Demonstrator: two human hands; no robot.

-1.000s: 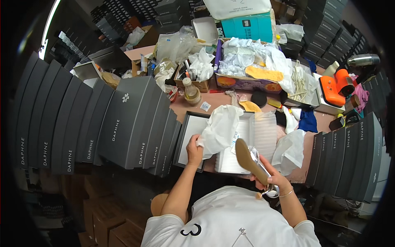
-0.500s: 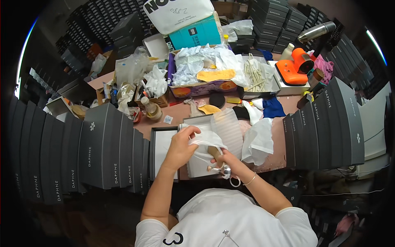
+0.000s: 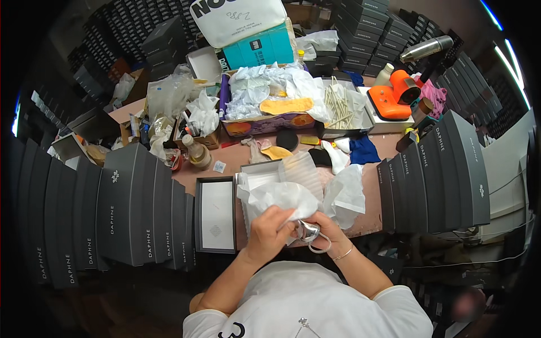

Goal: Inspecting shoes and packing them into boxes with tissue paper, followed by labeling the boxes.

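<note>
My left hand [image 3: 269,232] is closed, its fingers pinching a crumpled sheet of white tissue paper [image 3: 282,198]. Close against it on the right, my right hand [image 3: 332,236] grips a shiny silver shoe [image 3: 309,230] with a thin looped strap. The paper covers the front of the shoe, so most of it is hidden. Beneath the paper lies an open grey shoe box [image 3: 260,168] with a white inside. A ribbed translucent sheet [image 3: 302,173] leans over its right side. Left of it rests a dark-edged box lid [image 3: 216,194], white side up.
Upright grey shoe boxes line the left [image 3: 127,208] and right [image 3: 448,174]. Behind the work spot stand a purple carton [image 3: 276,124] of tissue, a tray of white sticks [image 3: 341,110], an orange device [image 3: 394,98] and a bottle [image 3: 195,151]. Loose white paper [image 3: 345,197] lies at right.
My left hand has moved down and right, next to my right hand. The tissue paper now wraps over the shoe's front, hiding the tan part that showed before.
</note>
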